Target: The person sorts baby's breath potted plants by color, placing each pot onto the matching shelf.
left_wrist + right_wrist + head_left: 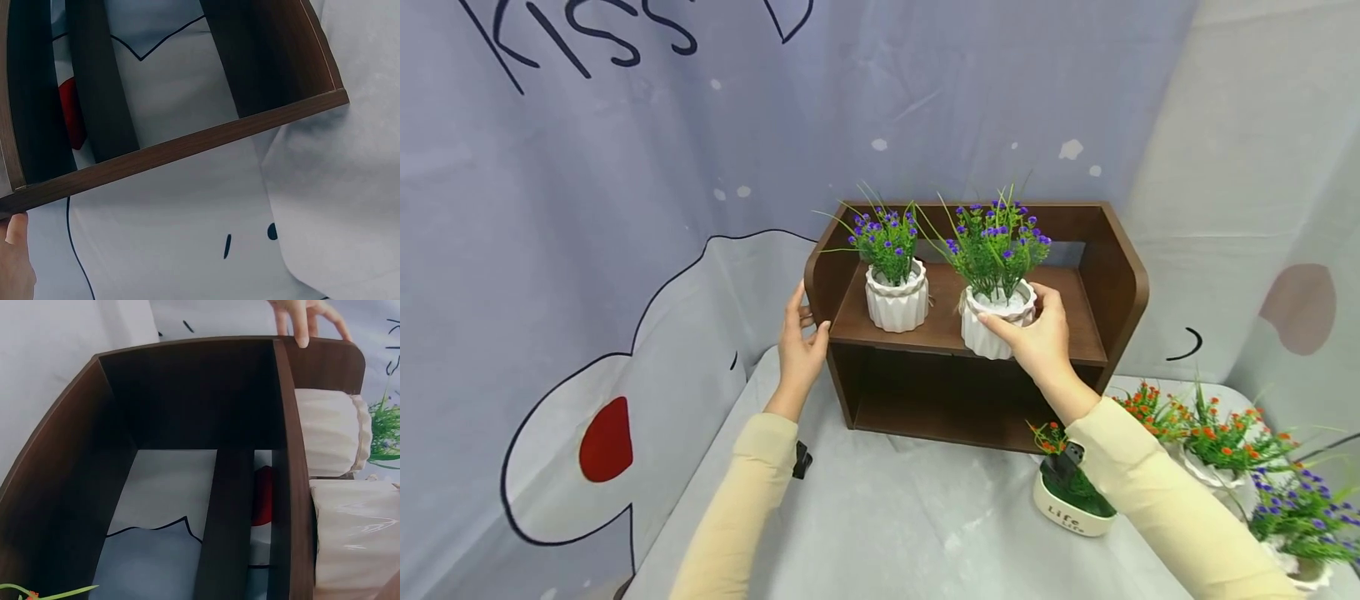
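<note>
A brown wooden two-tier shelf [970, 343] stands in front of the curtain. My right hand [1037, 333] grips a white ribbed pot [988, 332] of artificial purple flowers [1000, 242], its thumb across the front. This pot is at the upper tier's front edge; whether its base bears fully on the board is unclear. Left of it stands a matching flowerpot [897, 300], which also shows in the right wrist view [328, 432]. My left hand [801, 350] touches the shelf's left side panel with extended fingers, thumb by the front edge.
An oval white planter [1075, 512] marked "Life" stands below my right forearm. Pots with orange flowers [1225, 442] and purple flowers [1311, 517] stand at the right. A printed curtain [925, 100] hangs behind; pale cloth [910, 517] covers the surface in front.
</note>
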